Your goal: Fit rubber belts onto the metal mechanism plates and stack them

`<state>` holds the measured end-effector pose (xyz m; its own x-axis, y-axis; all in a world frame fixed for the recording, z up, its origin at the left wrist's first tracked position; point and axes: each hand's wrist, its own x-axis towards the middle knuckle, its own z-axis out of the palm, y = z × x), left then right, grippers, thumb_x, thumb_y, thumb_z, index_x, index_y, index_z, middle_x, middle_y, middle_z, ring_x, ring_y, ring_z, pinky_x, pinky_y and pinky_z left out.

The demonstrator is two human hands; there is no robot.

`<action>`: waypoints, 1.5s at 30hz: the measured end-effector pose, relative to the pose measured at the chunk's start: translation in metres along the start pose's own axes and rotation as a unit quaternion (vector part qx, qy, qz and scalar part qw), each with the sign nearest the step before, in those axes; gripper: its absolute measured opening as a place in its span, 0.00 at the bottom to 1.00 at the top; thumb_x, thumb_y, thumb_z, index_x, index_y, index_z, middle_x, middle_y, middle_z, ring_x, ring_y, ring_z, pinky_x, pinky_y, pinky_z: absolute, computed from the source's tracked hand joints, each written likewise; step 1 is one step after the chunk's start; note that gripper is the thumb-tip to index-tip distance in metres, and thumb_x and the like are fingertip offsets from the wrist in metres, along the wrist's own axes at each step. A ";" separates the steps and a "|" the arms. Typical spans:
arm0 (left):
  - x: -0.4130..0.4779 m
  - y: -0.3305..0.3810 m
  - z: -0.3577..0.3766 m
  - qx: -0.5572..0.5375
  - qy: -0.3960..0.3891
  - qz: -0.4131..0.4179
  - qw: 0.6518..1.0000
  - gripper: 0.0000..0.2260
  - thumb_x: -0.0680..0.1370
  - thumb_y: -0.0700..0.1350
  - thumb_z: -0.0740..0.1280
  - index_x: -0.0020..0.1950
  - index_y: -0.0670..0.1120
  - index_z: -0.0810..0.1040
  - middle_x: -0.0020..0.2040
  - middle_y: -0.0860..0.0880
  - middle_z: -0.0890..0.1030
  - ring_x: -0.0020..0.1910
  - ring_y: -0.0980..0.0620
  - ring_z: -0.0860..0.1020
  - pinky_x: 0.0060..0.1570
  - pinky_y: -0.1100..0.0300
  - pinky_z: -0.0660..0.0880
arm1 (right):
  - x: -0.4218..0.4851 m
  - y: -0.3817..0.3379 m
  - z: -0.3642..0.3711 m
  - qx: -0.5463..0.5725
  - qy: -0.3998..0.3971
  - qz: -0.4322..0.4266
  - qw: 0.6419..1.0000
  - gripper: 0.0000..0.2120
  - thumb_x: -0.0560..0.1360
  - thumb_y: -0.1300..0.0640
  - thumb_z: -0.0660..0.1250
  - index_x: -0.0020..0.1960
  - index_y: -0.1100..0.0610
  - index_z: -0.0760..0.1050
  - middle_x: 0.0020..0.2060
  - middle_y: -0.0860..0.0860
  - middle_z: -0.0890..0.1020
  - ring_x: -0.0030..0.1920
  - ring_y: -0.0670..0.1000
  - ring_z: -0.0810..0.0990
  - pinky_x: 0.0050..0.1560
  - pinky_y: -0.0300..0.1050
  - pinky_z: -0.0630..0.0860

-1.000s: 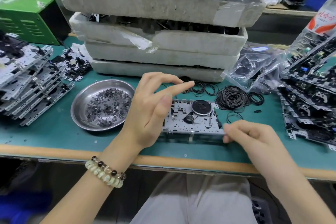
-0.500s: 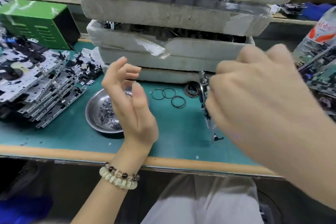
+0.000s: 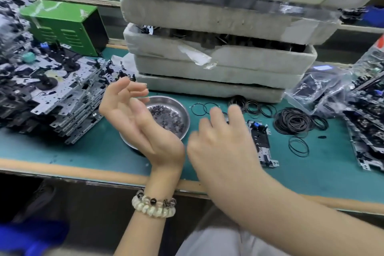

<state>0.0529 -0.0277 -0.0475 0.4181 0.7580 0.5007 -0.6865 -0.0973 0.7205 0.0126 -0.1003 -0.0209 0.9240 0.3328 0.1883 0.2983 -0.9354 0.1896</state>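
Blurred, the right hand (image 3: 224, 145) hid the plate's (image 3: 262, 143) left part; its fingers (image 3: 235, 113) looked spread, contact unclear. The plate lay on the worktop (image 3: 99, 149) near the belts (image 3: 294, 121). The left hand (image 3: 133, 118) hung empty, fingers loosely curled. Half a second before, the right hand held the plate up.

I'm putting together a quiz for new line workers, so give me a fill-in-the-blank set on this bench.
The beaded bracelet sits on the ___ wrist.
The left hand, palm up, holds ___.
The pile of rubber belts lies to the ___ of the lone mechanism plate.
The metal box at the back is ___.
Missing: left; nothing; right; green.
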 end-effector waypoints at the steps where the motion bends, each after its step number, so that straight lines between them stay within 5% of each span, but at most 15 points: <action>1: 0.000 -0.001 0.000 0.002 -0.002 0.004 1.000 0.12 0.79 0.34 0.50 0.62 0.42 0.64 0.46 0.42 0.74 0.43 0.41 0.72 0.44 0.44 0.68 | 0.008 0.001 -0.006 -0.028 0.018 -0.016 0.999 0.16 0.65 0.60 0.43 0.33 0.49 0.68 0.32 0.51 0.62 0.39 0.53 0.61 0.44 0.45 0.60; 5: -0.001 -0.003 -0.001 -0.001 0.005 -0.006 1.000 0.12 0.80 0.35 0.50 0.61 0.43 0.65 0.44 0.45 0.74 0.42 0.42 0.72 0.42 0.46 0.68 | 0.035 0.001 0.003 -0.034 0.057 -0.108 0.992 0.09 0.71 0.64 0.54 0.37 0.51 0.63 0.37 0.51 0.62 0.43 0.55 0.61 0.45 0.50 0.54; 13: -0.001 -0.005 -0.001 -0.011 0.009 -0.009 1.000 0.14 0.80 0.35 0.51 0.61 0.48 0.66 0.44 0.46 0.75 0.41 0.43 0.72 0.41 0.46 0.67 | 0.065 -0.009 0.038 -0.025 0.071 -0.132 0.988 0.19 0.72 0.62 0.63 0.31 0.55 0.53 0.35 0.50 0.64 0.43 0.54 0.60 0.43 0.50 0.56; 19: -0.002 -0.007 -0.001 -0.013 0.009 -0.007 1.000 0.12 0.80 0.36 0.50 0.61 0.45 0.66 0.44 0.46 0.75 0.42 0.43 0.72 0.41 0.45 0.67 | 0.067 -0.013 0.033 -0.068 0.087 -0.131 0.985 0.10 0.65 0.58 0.67 0.29 0.49 0.69 0.27 0.45 0.73 0.37 0.51 0.72 0.40 0.46 0.59; 22: -0.002 -0.008 0.000 -0.010 0.007 0.001 1.000 0.14 0.80 0.36 0.50 0.61 0.49 0.66 0.44 0.46 0.75 0.42 0.43 0.72 0.41 0.46 0.67 | 0.066 -0.011 0.037 -0.056 0.112 -0.117 0.985 0.07 0.63 0.59 0.68 0.28 0.51 0.75 0.27 0.47 0.69 0.36 0.52 0.73 0.40 0.46 0.59; 30: -0.003 -0.013 -0.001 -0.018 0.002 0.015 1.000 0.13 0.80 0.36 0.51 0.60 0.49 0.68 0.45 0.46 0.75 0.41 0.44 0.72 0.41 0.47 0.68 | 0.064 -0.009 0.034 0.022 0.167 -0.088 0.982 0.15 0.61 0.65 0.66 0.28 0.51 0.62 0.28 0.48 0.62 0.36 0.52 0.63 0.38 0.46 0.57; 33: -0.003 -0.020 -0.004 -0.035 -0.017 0.035 0.999 0.11 0.81 0.38 0.52 0.59 0.48 0.69 0.45 0.47 0.75 0.41 0.44 0.73 0.41 0.47 0.69 | 0.067 -0.002 0.036 0.062 0.114 -0.085 0.988 0.05 0.72 0.54 0.69 0.38 0.51 0.80 0.36 0.46 0.75 0.44 0.52 0.71 0.42 0.45 0.56; 35: -0.004 -0.024 -0.006 -0.050 -0.064 0.060 0.995 0.10 0.81 0.42 0.53 0.59 0.46 0.70 0.46 0.42 0.75 0.42 0.44 0.73 0.42 0.46 0.71 | 0.064 0.008 0.032 0.132 0.099 -0.059 0.985 0.08 0.74 0.47 0.69 0.47 0.50 0.84 0.43 0.47 0.79 0.49 0.53 0.73 0.44 0.45 0.59; 39: -0.008 -0.030 -0.010 -0.045 -0.253 0.072 0.964 0.11 0.80 0.44 0.56 0.60 0.48 0.73 0.52 0.41 0.76 0.49 0.43 0.76 0.51 0.51 0.72 | 0.041 0.043 0.028 0.317 0.192 0.053 0.927 0.07 0.72 0.50 0.74 0.42 0.53 0.85 0.40 0.49 0.82 0.43 0.54 0.75 0.46 0.51 0.70; 42: -0.015 -0.031 -0.009 -0.002 -0.485 0.011 0.875 0.15 0.82 0.48 0.58 0.66 0.45 0.71 0.61 0.47 0.75 0.62 0.46 0.75 0.63 0.52 0.71 | 0.020 0.074 0.037 0.363 0.211 0.128 0.898 0.05 0.73 0.51 0.74 0.43 0.52 0.85 0.40 0.47 0.83 0.43 0.52 0.77 0.48 0.50 0.73; 45: -0.022 -0.031 -0.009 0.059 -0.605 -0.035 0.793 0.23 0.81 0.54 0.59 0.74 0.45 0.66 0.70 0.49 0.70 0.73 0.48 0.67 0.71 0.59 0.64 | 0.003 0.088 0.045 0.388 0.210 0.166 0.882 0.02 0.71 0.53 0.76 0.42 0.51 0.85 0.39 0.45 0.83 0.43 0.51 0.78 0.49 0.52 0.74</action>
<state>0.0594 -0.0351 -0.0848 0.7665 -0.4029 0.5002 -0.6063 -0.1967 0.7705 0.0527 -0.1869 -0.0467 0.8701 -0.1122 0.4799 0.2520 -0.7355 -0.6289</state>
